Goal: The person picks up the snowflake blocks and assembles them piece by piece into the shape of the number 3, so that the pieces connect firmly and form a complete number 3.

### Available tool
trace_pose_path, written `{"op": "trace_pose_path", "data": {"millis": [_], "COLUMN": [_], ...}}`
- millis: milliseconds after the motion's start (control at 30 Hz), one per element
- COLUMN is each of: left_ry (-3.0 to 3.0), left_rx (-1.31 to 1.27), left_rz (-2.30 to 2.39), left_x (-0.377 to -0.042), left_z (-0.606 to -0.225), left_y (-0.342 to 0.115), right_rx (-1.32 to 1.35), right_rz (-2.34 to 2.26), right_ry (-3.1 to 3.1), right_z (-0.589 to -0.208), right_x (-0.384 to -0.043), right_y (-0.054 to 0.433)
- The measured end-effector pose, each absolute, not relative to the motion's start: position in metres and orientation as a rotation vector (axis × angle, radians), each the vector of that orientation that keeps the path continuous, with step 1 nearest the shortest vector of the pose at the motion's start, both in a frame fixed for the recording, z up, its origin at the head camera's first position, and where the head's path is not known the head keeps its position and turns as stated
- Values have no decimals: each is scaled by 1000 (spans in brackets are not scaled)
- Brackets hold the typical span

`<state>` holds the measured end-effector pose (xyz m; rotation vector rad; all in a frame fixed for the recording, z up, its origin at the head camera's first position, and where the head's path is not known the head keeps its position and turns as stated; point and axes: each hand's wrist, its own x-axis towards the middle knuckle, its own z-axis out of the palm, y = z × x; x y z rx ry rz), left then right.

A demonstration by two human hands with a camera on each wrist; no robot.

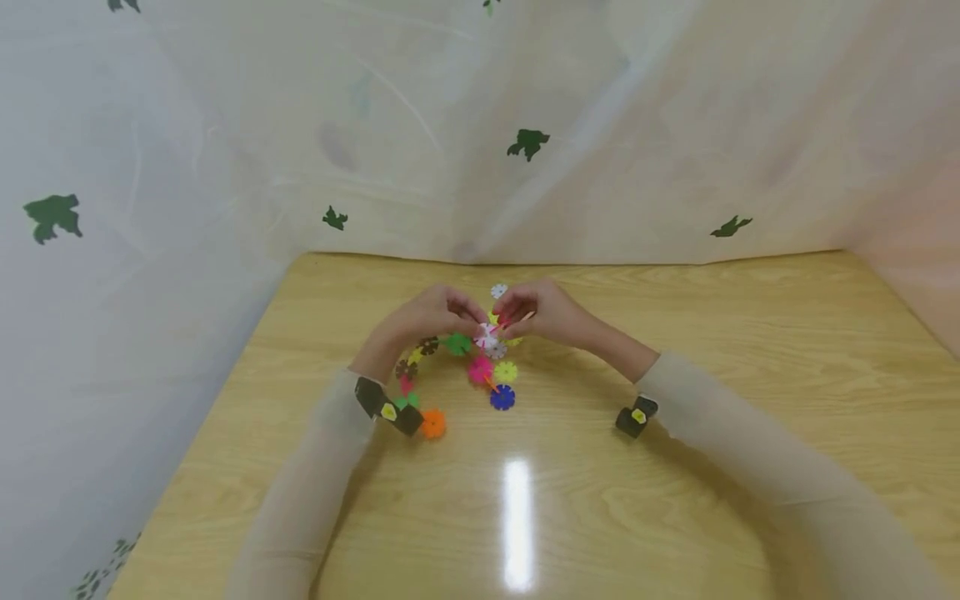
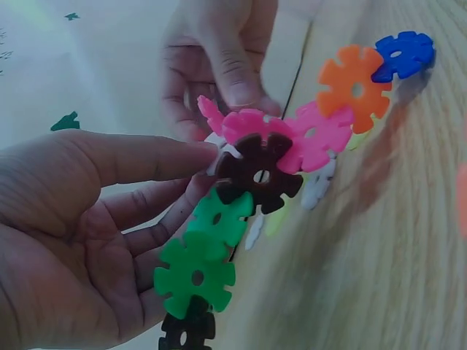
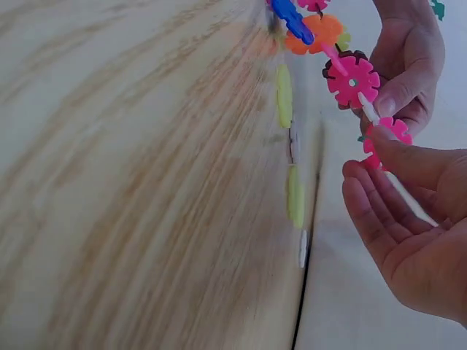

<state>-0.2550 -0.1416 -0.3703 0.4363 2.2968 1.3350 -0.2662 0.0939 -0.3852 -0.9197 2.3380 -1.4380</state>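
Observation:
Slotted plastic flower discs are joined in a chain, held up by both hands. The left hand [image 1: 438, 315] pinches a white disc [image 1: 486, 336] of the chain between thumb and fingers. Opposite it, the right hand [image 1: 551, 315] pinches a pink disc [image 3: 396, 130] at the chain's upper end. In the left wrist view, a brown disc [image 2: 261, 175] joins green discs [image 2: 195, 273] below the left fingers. Another branch runs through a pink disc [image 2: 317, 135] and an orange disc [image 2: 354, 89] to a blue disc [image 2: 406, 55].
A line of yellow discs [image 3: 284, 96] and white discs lies on the wooden table [image 1: 637, 517] beneath the hands. Near the left wrist is an orange disc [image 1: 432, 424], at the end of the curved row. A pale curtain [image 1: 420, 167] hangs behind the table.

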Motion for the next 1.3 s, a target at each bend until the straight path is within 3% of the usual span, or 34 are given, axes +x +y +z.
{"op": "trace_pose_path", "data": {"millis": [167,400,600,1300], "left_ry": [2318,2339,2322,2271], "left_rx": [448,400,366,249], "left_rz": [1305,1264,1290,1434], "left_x": [-261,-262,-261,-266], "left_z": [-367,-367,-369,-373], "left_y": [-147,-152,-153,-152], "right_rx": [-898,-1167,-1223,-881], "right_rz": [-1333,-1017,-898,-1172], "right_ry": [2272,2108,2088,2409], "right_z": [-388,-398,-403,-394], "right_x": [-267,-268,-268,-285], "right_y": [102,104,97,106]}}
